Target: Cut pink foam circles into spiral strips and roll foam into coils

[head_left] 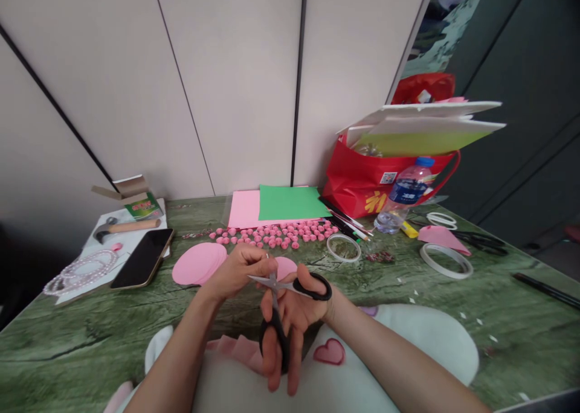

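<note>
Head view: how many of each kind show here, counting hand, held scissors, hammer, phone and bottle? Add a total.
Hands: 2 (left hand, right hand)
Held scissors: 1
Hammer: 1
Phone: 1
Bottle: 1
Total: 6

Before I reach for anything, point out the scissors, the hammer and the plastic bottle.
Scissors [274, 285]: head view, where the blades cross.
Hammer [131, 226]: head view, on the wooden handle.
Plastic bottle [406, 192]: head view, on the blue label.

The scissors pair shiny metal with black plastic. The paper circles look matt, the smartphone glossy.
</note>
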The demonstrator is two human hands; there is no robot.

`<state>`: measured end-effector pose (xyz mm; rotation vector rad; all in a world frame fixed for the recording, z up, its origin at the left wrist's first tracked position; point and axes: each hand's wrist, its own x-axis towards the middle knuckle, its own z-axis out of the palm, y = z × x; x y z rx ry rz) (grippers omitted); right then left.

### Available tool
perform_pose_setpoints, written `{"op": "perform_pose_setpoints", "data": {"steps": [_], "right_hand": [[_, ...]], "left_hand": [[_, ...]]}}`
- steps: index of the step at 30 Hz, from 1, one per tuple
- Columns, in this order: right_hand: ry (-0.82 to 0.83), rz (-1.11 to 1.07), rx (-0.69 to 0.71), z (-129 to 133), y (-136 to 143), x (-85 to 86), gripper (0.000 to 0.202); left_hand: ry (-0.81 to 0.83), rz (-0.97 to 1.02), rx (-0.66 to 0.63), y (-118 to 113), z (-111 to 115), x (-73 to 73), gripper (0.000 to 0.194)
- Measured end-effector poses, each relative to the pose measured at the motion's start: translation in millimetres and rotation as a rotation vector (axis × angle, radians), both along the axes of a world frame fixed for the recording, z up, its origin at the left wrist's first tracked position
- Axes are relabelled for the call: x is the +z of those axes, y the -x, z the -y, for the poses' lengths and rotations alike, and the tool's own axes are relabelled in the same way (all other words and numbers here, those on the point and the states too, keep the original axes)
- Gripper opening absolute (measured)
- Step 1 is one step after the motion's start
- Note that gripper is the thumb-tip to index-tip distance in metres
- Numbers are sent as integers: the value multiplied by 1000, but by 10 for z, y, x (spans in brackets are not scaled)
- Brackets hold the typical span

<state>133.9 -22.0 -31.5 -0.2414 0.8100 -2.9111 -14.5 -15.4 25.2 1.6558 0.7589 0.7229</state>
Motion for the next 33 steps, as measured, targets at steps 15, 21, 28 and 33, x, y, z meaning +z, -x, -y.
{"op": "perform_pose_setpoints", "data": {"steps": [15, 21, 28, 33], "right_hand": [[37, 73, -8, -3, -20, -24, 88], [-4, -41, -42, 6, -49, 18, 86], [-57, -121, -55, 29, -51, 80, 78], [-233, -99, -271, 72, -133, 193, 72]], "left_hand": [[101, 50, -78, 67, 17, -17, 35], [102, 108, -76, 66, 17, -4, 29], [-4, 115, -3, 53, -48, -28, 24], [10, 155, 146, 43, -110, -66, 15]]}}
